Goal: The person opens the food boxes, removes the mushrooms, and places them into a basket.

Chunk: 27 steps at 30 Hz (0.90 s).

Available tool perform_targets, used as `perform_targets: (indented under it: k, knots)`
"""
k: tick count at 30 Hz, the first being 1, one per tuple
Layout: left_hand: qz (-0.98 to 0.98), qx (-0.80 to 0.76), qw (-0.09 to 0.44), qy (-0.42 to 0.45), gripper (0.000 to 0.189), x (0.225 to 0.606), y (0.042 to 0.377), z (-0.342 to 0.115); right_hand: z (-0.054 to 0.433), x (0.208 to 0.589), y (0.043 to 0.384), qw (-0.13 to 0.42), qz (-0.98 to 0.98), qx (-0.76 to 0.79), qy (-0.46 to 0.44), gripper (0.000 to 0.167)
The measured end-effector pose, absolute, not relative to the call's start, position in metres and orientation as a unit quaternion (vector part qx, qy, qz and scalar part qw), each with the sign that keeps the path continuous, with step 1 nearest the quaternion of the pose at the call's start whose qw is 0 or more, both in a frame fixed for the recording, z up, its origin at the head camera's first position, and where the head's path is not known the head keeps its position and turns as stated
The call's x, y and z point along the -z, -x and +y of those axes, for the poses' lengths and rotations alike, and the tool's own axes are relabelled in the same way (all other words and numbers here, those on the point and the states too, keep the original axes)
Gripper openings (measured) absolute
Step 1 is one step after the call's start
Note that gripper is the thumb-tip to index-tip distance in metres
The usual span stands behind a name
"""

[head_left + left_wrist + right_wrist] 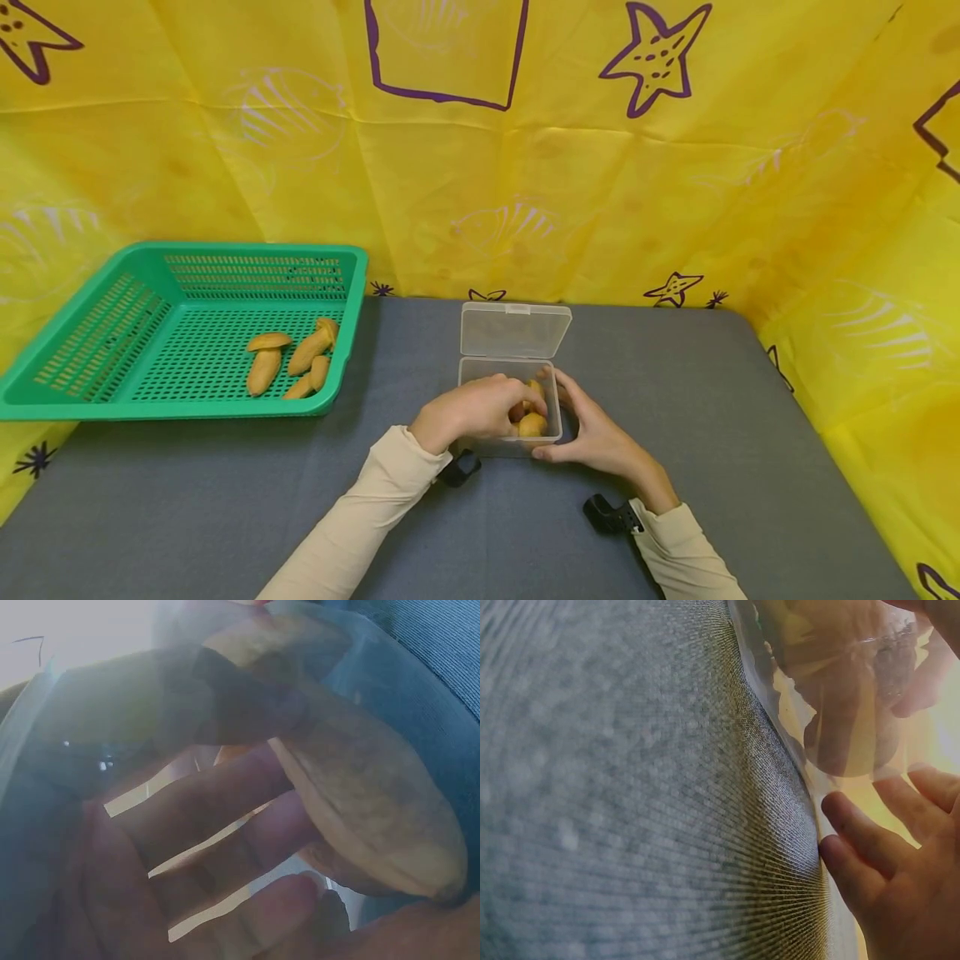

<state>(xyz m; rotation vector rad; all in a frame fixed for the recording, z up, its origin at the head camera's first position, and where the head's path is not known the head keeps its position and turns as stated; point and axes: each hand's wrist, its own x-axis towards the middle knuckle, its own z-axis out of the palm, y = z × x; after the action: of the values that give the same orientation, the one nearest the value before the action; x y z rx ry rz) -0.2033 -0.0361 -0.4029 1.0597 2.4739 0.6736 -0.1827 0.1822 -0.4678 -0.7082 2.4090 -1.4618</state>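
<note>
A small clear plastic box (510, 448) stands on the table with its hinged lid (514, 332) raised at the back. Tan mushrooms (533, 425) lie inside it, partly covered by my fingers. My left hand (483, 408) reaches over the left wall into the box, its curled fingers gripping a mushroom. Through the clear wall, the left wrist view shows the fingers against a long tan mushroom (382, 799). At the right side my right hand (600, 435) holds the box, thumb by the front corner and fingers along the right wall, close to the table in the right wrist view.
To the left stands a green slotted basket (225, 408) with several tan mushrooms (264, 367) in its right part. The grey table (690, 400) ends at a yellow patterned cloth (570, 192) behind and at the right. Each wrist wears a black camera (459, 469).
</note>
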Motion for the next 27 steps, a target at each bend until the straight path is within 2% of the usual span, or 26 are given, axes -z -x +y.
perform_targets:
  k: [17,27]
  knots:
    - [0.836,-0.299,0.195,-0.416,0.040,0.396,0.207,-0.044,0.182,0.466,0.182,0.123,0.835,0.485,0.228,0.114]
    - [0.848,-0.312,0.175,-0.391,0.043,0.390,0.197,-0.048,0.182,0.465,0.181,0.124,0.841,0.480,0.219,0.116]
